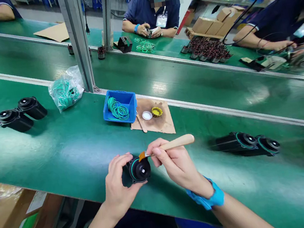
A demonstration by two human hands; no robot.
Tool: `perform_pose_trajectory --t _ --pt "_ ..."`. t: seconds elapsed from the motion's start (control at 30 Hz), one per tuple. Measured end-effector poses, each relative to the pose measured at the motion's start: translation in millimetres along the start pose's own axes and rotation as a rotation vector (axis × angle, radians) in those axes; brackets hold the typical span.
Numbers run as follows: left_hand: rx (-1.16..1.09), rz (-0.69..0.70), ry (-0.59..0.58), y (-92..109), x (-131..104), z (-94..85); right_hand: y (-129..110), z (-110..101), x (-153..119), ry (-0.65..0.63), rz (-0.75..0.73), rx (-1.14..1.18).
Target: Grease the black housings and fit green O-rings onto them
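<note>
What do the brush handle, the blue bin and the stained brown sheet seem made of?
Pale brush handle: probably smooth wood, from its beige tone. Open blue bin: likely moulded plastic, evenly coloured with a soft sheen. Flat brown sheet: apparently matt cardboard, with soaked-in dark staining.

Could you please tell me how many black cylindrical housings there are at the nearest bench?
5: one housing in the left hand, the left pair and the right pair on the bench. The picture's dark right edge may hide more.

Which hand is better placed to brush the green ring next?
Probably the right hand: it holds the brush, bristles at the green ring, while the left hand grips the black housing.
</note>
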State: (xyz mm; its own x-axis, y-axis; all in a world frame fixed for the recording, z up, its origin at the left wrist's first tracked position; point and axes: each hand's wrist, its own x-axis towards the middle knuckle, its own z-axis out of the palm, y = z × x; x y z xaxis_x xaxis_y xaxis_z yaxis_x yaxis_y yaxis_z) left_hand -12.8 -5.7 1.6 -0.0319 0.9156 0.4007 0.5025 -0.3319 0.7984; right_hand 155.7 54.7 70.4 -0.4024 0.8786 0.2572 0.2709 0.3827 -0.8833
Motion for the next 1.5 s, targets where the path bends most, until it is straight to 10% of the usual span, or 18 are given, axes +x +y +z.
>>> perform_pose_trajectory --t 0.33,1.27,1.5 --pt "0.081 0.038 0.091 14.5 -1.7 9.0 -18.5 -9.5 -24.7 0.157 -0.134 -0.171" --pt "0.12 -0.003 0.042 17.4 4.3 5.2 -12.2 -4.0 -42.5 -0.26 -0.514 -0.523" --pt "-0.222 -0.326 -0.249 3.3 7.9 -9.4 -3.2 -35.3 -38.8 0.024 -0.275 -0.064"
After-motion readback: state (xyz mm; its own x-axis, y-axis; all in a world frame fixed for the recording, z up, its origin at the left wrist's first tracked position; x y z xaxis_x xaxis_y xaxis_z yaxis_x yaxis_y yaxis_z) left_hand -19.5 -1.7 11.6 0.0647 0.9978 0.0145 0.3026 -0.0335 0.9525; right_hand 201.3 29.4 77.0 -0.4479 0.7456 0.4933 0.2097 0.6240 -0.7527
